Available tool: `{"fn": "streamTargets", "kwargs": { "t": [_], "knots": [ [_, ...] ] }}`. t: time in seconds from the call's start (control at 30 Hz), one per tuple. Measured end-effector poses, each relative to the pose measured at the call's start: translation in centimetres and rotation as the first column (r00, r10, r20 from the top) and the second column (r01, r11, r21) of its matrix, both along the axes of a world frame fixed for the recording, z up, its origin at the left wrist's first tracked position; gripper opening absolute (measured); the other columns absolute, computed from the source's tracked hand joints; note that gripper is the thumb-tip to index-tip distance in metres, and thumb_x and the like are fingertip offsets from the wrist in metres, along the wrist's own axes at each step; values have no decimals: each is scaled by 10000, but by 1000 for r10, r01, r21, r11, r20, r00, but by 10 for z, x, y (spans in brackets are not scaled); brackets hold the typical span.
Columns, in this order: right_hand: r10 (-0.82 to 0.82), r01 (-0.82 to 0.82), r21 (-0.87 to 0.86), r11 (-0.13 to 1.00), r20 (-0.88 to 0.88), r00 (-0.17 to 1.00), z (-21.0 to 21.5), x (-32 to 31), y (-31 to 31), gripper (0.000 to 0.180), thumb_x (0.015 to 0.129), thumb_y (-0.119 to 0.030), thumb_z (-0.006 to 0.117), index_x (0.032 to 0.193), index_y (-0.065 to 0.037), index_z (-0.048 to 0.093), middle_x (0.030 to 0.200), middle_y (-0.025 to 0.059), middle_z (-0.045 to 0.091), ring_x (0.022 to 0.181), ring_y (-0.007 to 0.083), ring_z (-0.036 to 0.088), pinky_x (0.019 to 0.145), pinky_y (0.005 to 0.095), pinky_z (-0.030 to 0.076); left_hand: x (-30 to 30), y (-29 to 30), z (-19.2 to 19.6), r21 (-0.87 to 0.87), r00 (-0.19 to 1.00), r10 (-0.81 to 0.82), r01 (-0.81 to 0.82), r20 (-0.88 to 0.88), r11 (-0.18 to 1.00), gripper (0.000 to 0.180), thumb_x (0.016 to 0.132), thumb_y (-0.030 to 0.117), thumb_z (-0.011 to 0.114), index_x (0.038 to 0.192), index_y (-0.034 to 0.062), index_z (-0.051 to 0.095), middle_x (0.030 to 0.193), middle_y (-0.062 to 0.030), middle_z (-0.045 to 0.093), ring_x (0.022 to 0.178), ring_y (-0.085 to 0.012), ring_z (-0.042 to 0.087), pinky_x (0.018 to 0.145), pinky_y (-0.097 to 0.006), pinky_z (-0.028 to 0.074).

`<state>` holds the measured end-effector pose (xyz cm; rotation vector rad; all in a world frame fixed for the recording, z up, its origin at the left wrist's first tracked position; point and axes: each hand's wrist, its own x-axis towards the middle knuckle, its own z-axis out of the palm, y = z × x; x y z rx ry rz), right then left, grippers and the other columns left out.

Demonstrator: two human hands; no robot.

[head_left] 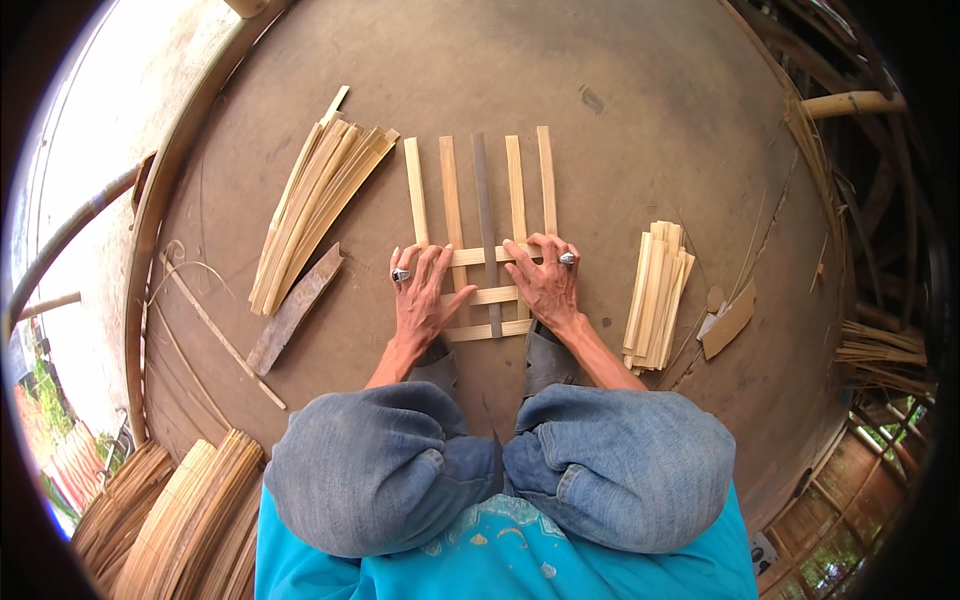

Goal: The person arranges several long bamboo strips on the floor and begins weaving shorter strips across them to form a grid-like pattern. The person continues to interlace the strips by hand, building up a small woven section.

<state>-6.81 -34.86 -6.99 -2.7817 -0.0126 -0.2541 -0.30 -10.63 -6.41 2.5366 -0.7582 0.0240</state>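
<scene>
Two hands — left hand [420, 300], right hand [545, 280] — grip flat on woven strips [485, 295]; strip bundles [655, 295] flank.

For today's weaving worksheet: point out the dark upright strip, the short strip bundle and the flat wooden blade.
Dark upright strip [483, 185], head view, upper half.
Short strip bundle [655, 295], head view, middle.
Flat wooden blade [295, 310], head view, mid-length.
</scene>
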Motion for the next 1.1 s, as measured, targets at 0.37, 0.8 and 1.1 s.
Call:
{"fn": "streamTargets", "kwargs": {
  "t": [0.37,0.8,1.1],
  "knots": [
    [5,-5,-6,1000,31,1000,-3,3,0,397,916,-294,791,1302,-239,720,1208,72,583,1202,261,545,1032,462,362,-1,-3,-12,-121,994,7,-19,-105,992,757,779,378,913,1382,76,570,1372,-110,531,1393,-358,420,1186,-515,357],
    [-15,17,-43,999,60,998,-6,4,4,332,908,-308,805,1230,-244,749,1080,42,588,1062,239,552,949,434,408,-2,-2,-12,-127,994,-5,-9,-113,992,735,783,374,914,1369,78,582,1368,-109,528,1391,-362,422,1165,-494,397],
    [4,-2,-50,999,44,999,-5,3,3,350,899,-317,818,1235,-249,746,1026,30,576,1006,219,539,916,421,413,-2,-2,-14,-119,994,-2,-11,-109,993,723,779,379,915,1352,82,590,1359,-103,527,1387,-360,412,1161,-490,394]
  ]
}}
